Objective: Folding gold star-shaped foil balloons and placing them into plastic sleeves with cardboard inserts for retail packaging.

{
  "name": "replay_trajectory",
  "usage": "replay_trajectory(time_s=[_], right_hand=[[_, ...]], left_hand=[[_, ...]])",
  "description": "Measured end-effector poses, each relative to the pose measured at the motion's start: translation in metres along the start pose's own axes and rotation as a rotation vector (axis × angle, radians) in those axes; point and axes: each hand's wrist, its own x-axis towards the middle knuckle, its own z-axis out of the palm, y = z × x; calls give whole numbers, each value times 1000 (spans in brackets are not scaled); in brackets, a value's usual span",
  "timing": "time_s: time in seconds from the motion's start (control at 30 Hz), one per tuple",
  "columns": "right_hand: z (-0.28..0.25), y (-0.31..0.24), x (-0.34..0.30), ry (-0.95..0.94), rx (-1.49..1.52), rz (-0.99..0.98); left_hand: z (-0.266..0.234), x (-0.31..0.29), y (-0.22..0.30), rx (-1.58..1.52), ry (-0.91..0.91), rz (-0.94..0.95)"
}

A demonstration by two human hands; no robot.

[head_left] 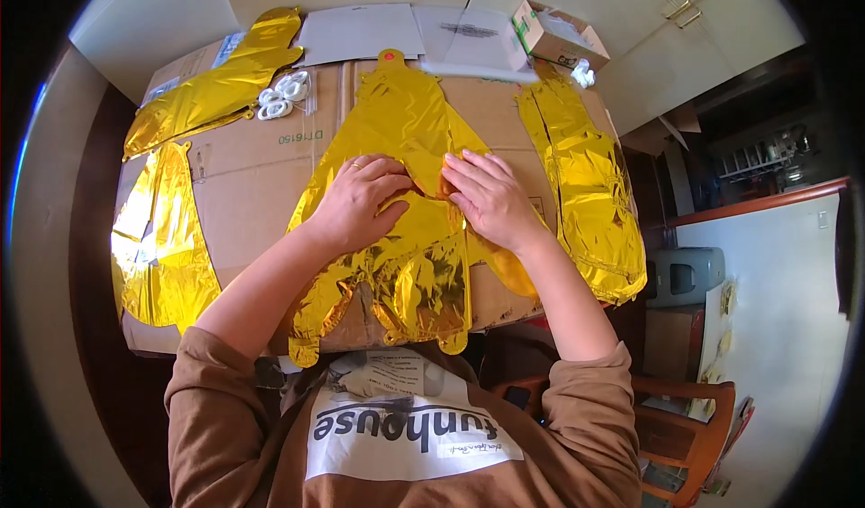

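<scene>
A large, flat, gold foil balloon (pixel 392 116) lies in front of me on a cardboard-covered table, its tabbed end pointing away and its crinkled lower end hanging over the near edge. My left hand (pixel 362 204), with a ring on one finger, has curled fingers pinching a fold at the balloon's middle. Close by on the right, my right hand (pixel 494 200) holds the other side of that fold between thumb and fingers. The foil bulges up a little between the two hands. My fingertips partly hide the fold.
More flat gold foil balloons lie at the far left (pixel 212 89), near left (pixel 162 247) and right (pixel 590 193). White ribbon rolls (pixel 285 94) sit beside the far-left foil. At the back are grey sheets (pixel 360 32) and a small open box (pixel 560 32). A wooden chair (pixel 689 436) stands lower right.
</scene>
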Motion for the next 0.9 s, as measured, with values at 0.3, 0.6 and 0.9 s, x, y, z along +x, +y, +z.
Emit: replay_trajectory(time_s=[0.3, 0.6, 0.9], right_hand=[[2, 0, 3, 27, 6, -8], [0, 2, 5, 45, 10, -45], [6, 6, -2, 65, 82, 3]], left_hand=[[6, 57, 1, -39, 52, 96], [47, 68, -42, 26, 23, 183], [43, 73, -41, 36, -9, 140]])
